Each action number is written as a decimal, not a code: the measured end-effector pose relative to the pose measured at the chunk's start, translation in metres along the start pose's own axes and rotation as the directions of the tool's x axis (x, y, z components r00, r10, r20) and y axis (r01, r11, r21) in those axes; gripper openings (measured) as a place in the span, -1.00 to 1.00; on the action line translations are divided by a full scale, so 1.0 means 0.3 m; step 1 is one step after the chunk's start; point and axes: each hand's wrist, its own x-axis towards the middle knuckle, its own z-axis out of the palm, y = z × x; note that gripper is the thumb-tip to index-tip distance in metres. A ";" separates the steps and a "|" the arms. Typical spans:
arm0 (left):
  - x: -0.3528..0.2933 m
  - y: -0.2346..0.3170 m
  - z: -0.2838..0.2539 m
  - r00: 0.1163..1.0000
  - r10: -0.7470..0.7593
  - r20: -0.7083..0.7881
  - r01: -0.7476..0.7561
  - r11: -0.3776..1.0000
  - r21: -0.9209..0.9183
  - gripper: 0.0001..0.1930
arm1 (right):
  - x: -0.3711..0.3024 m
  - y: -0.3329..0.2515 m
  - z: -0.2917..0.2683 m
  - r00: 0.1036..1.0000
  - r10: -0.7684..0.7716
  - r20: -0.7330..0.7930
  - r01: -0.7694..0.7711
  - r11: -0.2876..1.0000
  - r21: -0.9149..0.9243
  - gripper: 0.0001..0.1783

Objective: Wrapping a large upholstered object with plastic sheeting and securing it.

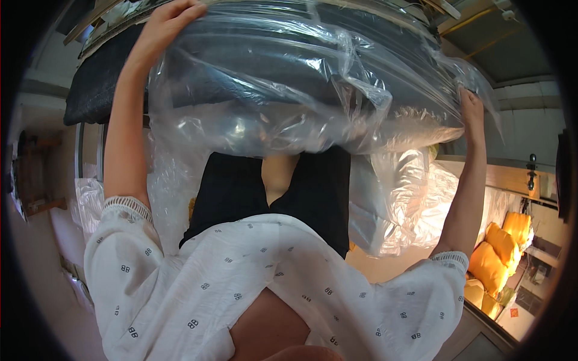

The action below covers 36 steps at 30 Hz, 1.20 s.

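Dark material [96, 84] juts out at left; beside it, the left hand's [173, 16] grip is closed on a clear plastic sheet [271, 66]. The sheet spreads, wrinkled, above the lap to the right hand [472, 108], its grip pinching the right side. Yellow bundles [490, 262] sit farther right.

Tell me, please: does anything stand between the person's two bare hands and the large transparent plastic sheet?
Nothing visible does. The bare left hand and the bare right hand both hold the large transparent plastic sheet directly, at its opposite sides. The long black textured surface lies behind it, not between.
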 end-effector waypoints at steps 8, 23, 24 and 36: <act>0.154 -0.175 0.190 0.996 0.062 -0.058 -0.037 0.935 0.354 -0.76 | 0.050 -0.197 0.097 0.555 -0.556 -0.620 0.331 0.830 -0.448 -0.71; -0.144 0.121 0.378 0.951 0.217 0.222 -0.309 0.735 0.604 0.05 | -0.056 -0.108 0.347 0.864 -0.503 -0.001 0.410 0.705 -0.578 -0.37; -0.147 0.119 0.375 0.951 0.220 0.216 -0.307 0.733 0.607 0.05 | -0.055 -0.098 0.337 0.861 -0.509 -0.003 0.414 0.703 -0.579 -0.37; -0.157 0.069 0.247 0.942 0.132 0.308 -0.295 0.766 0.572 0.19 | -0.143 -0.068 0.276 0.788 -0.613 0.067 0.523 0.607 -0.598 -0.44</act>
